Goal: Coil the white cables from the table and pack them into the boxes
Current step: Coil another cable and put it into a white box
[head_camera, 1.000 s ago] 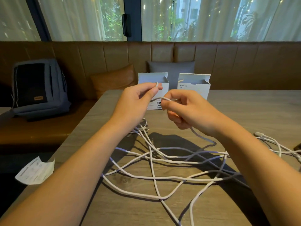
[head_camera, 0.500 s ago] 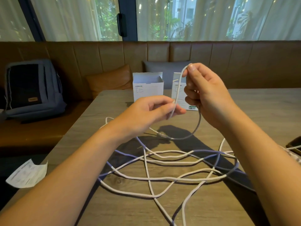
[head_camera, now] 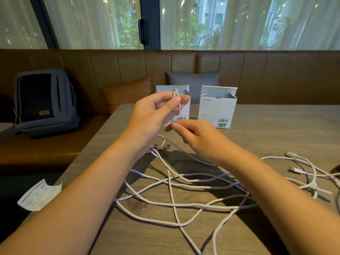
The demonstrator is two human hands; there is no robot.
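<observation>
Left hand: it is raised over the far middle of the counter, in front of the left box. Its grip is closed on a small loop of white cable, pinched between thumb and fingers; the loop stands upright above the fingers.
Right hand: it is lower, just below and right of the left hand. Its fingers are curled, and the fingertips meet the cable strand that hangs down from the loop. The grip seems to pinch this strand, but the contact is small and a little blurred.
Cable: long, white, loose. Most of it lies in crossing curves on the middle and near part of the counter, between the two forearms. One strand goes off the near edge.
Other cables: a second white bunch with plugs lies at the right edge of the counter, apart from the hands.
Left box: white, top flap open, standing near the far edge, partly hidden behind the left hand.
Right box: white, also open, with barcode labels, just beside the left box and not touching it.
Paper: a printed slip, off the left edge of the counter, lower down.
Backpack: dark, on the brown bench at the left.
Cushions: one brown, one grey, on the bench behind the boxes.
</observation>
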